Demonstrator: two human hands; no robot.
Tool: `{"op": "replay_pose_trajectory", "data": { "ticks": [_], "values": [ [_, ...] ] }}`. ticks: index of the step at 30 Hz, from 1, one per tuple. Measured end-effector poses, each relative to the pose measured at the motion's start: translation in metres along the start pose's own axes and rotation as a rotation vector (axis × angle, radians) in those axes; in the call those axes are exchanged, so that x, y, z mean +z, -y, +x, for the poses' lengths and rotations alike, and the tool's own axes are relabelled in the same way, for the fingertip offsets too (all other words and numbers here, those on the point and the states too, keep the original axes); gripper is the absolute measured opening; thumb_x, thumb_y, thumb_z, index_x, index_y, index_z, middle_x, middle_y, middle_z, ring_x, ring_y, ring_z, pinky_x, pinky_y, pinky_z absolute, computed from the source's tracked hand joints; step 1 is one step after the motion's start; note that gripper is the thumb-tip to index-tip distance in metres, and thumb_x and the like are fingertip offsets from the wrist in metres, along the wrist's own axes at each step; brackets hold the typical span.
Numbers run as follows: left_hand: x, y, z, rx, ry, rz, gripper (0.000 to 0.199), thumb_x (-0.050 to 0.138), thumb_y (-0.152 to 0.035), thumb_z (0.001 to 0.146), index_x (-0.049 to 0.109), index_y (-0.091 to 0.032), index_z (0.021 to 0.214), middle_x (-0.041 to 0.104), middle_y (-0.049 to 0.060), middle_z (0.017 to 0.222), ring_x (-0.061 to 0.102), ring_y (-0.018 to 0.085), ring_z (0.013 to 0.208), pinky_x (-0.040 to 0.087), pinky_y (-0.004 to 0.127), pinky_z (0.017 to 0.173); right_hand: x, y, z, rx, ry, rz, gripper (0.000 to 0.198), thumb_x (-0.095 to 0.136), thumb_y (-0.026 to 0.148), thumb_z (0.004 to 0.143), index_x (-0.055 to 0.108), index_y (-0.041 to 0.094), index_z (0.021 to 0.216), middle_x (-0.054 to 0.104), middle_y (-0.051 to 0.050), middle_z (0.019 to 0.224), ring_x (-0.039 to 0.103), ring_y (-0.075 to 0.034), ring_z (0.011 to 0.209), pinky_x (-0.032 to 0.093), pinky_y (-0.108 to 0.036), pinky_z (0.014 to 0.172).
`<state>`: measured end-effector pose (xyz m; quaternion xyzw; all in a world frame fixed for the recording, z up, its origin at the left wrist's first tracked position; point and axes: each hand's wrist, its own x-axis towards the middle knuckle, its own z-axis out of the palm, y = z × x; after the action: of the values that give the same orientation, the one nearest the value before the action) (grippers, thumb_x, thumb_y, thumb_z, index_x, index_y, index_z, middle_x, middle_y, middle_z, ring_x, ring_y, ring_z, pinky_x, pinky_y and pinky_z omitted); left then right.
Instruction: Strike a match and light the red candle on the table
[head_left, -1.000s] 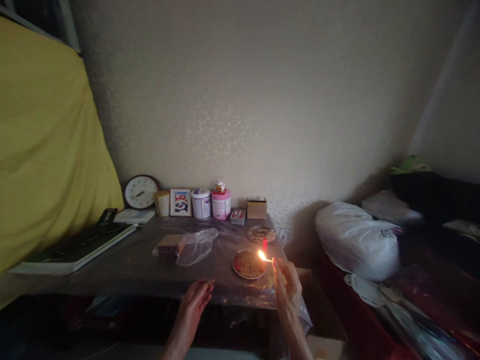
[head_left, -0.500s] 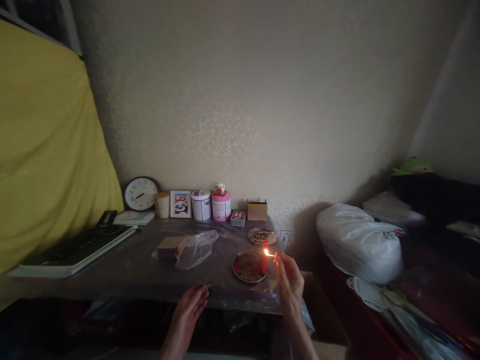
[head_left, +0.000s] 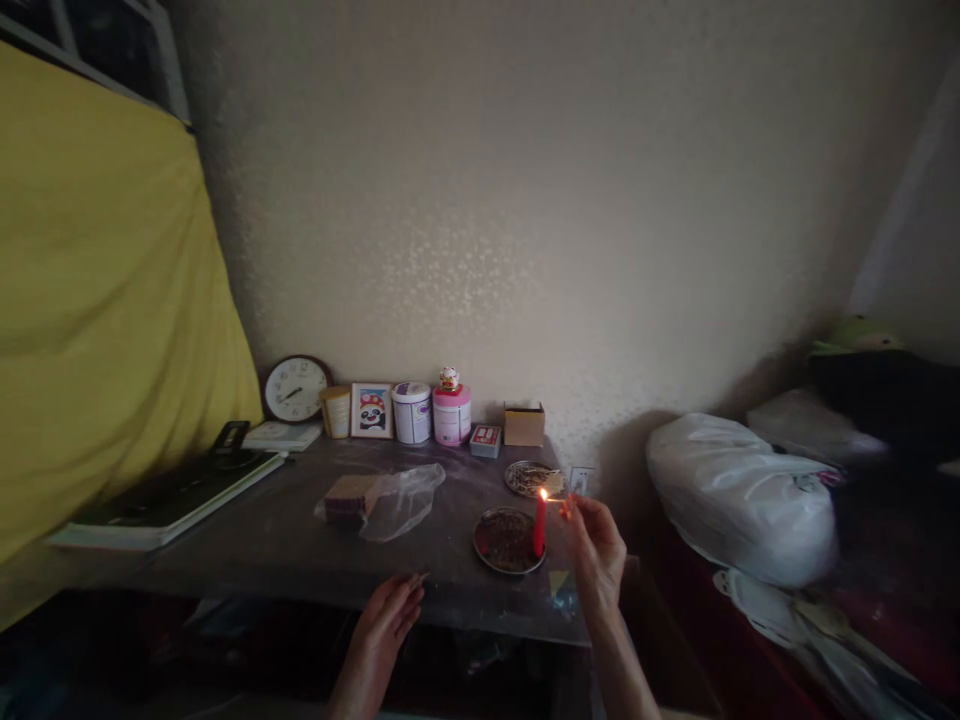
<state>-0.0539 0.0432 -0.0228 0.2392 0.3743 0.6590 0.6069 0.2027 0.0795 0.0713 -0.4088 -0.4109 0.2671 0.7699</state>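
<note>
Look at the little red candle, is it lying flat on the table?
No, the red wax candle stands upright, with a small flame at its top.

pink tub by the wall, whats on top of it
A small cat-like figurine sits on the lid of the pink tub. Its details are too small and dim to read, and the lid under it is hidden.
</note>
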Motion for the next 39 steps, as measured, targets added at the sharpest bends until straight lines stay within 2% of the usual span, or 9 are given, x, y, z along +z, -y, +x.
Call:
{"op": "replay_pose_trajectory", "data": {
  "ticks": [6,12,18,29,34,39],
  "values": [
    [-0.005,0.004,0.006,0.010,-0.026,0.010,0.033,0.075,-0.034,0.061,0.066,-0.019,0.089,0.072,0.007,0.094,0.065,0.023,0.092,0.047,0.034,0.083,0.003,0.008,0.014,0.022,0.002,0.050,0.028,0.073,0.038,0.064,0.063,0.017,0.080,0.066,0.000,0.077,0.060,-0.012,0.068,0.048,-0.023,0.062],
    [-0.003,0.002,0.003,0.024,0.009,0.037,0.036,0.073,-0.037,0.063,0.066,-0.019,0.093,0.071,0.009,0.100,0.063,0.023,0.097,0.047,0.033,0.084,0.006,0.018,0.026,0.044,0.000,0.079,0.027,0.075,0.038,0.060,0.066,0.016,0.074,0.067,-0.001,0.072,0.060,-0.013,0.066,0.049,-0.023,0.063],
    [0.003,-0.002,0.000,0.017,-0.021,0.015,0.036,0.077,-0.036,0.056,0.067,-0.019,0.086,0.073,0.010,0.094,0.065,0.025,0.093,0.047,0.035,0.084,0.002,0.014,0.031,0.095,-0.014,0.115,0.027,0.077,0.035,0.058,0.068,0.016,0.075,0.067,0.000,0.068,0.059,-0.011,0.059,0.048,-0.020,0.056],
    [0.002,0.001,0.003,-0.004,-0.001,0.028,0.034,0.074,-0.038,0.062,0.066,-0.021,0.090,0.071,0.010,0.101,0.064,0.025,0.097,0.046,0.037,0.087,-0.012,0.008,0.032,0.191,-0.062,0.169,0.031,0.081,0.031,0.050,0.066,0.016,0.073,0.067,0.002,0.068,0.061,-0.010,0.059,0.049,-0.018,0.052],
    [0.000,0.003,0.002,-0.006,0.035,0.045,0.030,0.070,-0.037,0.066,0.067,-0.022,0.092,0.071,0.009,0.103,0.063,0.024,0.098,0.045,0.036,0.088,-0.019,0.010,0.032,0.202,-0.043,0.155,0.030,0.080,0.032,0.053,0.065,0.017,0.074,0.067,0.001,0.069,0.062,-0.012,0.060,0.047,-0.018,0.048],
    [-0.002,0.004,0.002,-0.008,0.031,0.015,0.030,0.071,-0.036,0.066,0.067,-0.021,0.091,0.072,0.008,0.101,0.064,0.022,0.094,0.047,0.034,0.084,-0.023,0.009,0.032,0.200,-0.013,0.139,0.028,0.080,0.032,0.055,0.064,0.018,0.072,0.067,0.003,0.067,0.061,-0.010,0.059,0.048,-0.018,0.052]
  ]
}}
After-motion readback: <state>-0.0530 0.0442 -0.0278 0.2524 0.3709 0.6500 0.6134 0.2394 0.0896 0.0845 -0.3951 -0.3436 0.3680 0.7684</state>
